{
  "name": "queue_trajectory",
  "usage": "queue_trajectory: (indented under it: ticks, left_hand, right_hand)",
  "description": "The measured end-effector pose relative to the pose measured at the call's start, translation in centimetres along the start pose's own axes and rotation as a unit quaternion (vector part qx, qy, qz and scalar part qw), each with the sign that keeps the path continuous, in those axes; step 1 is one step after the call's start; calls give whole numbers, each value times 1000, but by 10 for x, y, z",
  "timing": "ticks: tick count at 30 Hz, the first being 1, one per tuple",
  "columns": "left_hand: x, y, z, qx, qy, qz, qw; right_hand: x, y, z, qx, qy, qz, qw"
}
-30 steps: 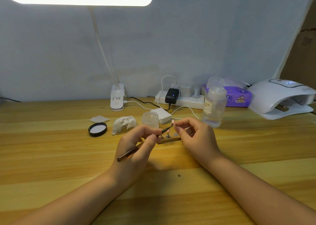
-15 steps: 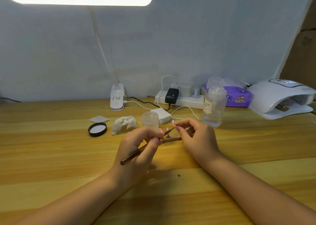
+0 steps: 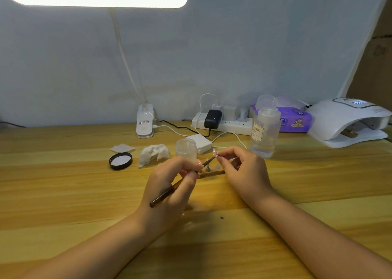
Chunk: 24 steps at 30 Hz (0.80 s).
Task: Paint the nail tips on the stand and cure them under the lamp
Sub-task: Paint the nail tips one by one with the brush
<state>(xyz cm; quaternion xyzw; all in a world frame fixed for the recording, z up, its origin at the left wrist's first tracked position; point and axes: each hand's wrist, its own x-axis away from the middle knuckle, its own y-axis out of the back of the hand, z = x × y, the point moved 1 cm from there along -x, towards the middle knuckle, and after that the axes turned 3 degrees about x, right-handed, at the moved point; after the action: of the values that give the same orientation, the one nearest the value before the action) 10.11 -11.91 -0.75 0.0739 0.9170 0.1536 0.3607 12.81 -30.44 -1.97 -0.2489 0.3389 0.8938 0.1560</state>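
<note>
While the left hand [image 3: 169, 185] grips the brush [image 3: 167, 191], the right hand [image 3: 244, 168] pinches a nail tip [image 3: 214, 151] above the stand [image 3: 212, 173]; light and likely slippery, it is best held by its edges.

Nail tip [image 3: 214, 152] too small, stand [image 3: 212, 173] partly hidden.

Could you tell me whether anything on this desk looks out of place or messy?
Only minor things: a crumpled tissue lies beside a loose black lid, and a small dark speck sits on the table between the forearms. Nothing looks spilled.
</note>
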Motion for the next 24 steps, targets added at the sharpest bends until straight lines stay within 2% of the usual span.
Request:
queue_trajectory:
  ticks: [4, 10, 17, 24]
  left_hand:
    - [0, -1, 2, 25, 27, -15, 999]
    - [0, 0, 4, 55, 27, 11, 998]
    - [1, 0, 6, 84, 55, -21, 995]
    - [0, 1, 6, 95, 54, 5, 994]
  right_hand:
    - [1, 0, 1, -13, 2, 7, 1000]
    - [2, 1, 2, -25, 9, 7, 1000]
    - [1, 1, 2, -45, 3, 13, 999]
    - [1, 1, 1, -66, -17, 28, 997]
